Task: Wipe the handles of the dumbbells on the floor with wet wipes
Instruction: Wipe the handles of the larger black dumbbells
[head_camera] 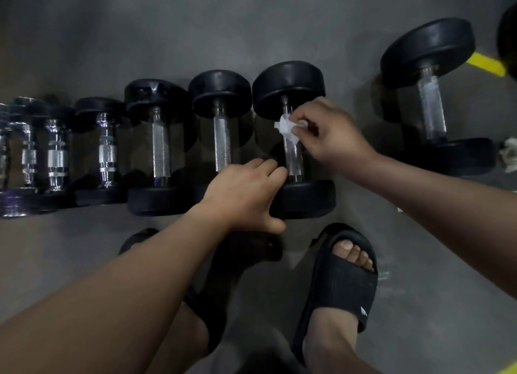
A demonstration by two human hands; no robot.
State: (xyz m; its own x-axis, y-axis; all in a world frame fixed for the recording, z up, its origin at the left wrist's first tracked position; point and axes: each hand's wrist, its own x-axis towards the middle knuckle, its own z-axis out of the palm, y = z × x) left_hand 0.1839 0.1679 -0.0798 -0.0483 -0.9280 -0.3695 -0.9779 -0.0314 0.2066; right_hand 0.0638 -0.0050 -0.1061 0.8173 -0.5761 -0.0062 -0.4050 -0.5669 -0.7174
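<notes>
A row of black dumbbells with knurled metal handles lies on the grey floor. My right hand (327,133) pinches a crumpled white wet wipe (286,129) against the upper part of the handle (293,158) of the dumbbell in front of me. My left hand (246,197) grips the near black head (307,198) of that same dumbbell, fingers curled over its top edge and thumb under its left side. To its left lie two similar dumbbells (222,138) (161,147).
Several small chrome dumbbells (56,155) crowd the far left. A larger black dumbbell (432,99) lies apart at the right, with a yellow floor marking (485,63) behind it. My feet in black slides (338,287) stand just below the row.
</notes>
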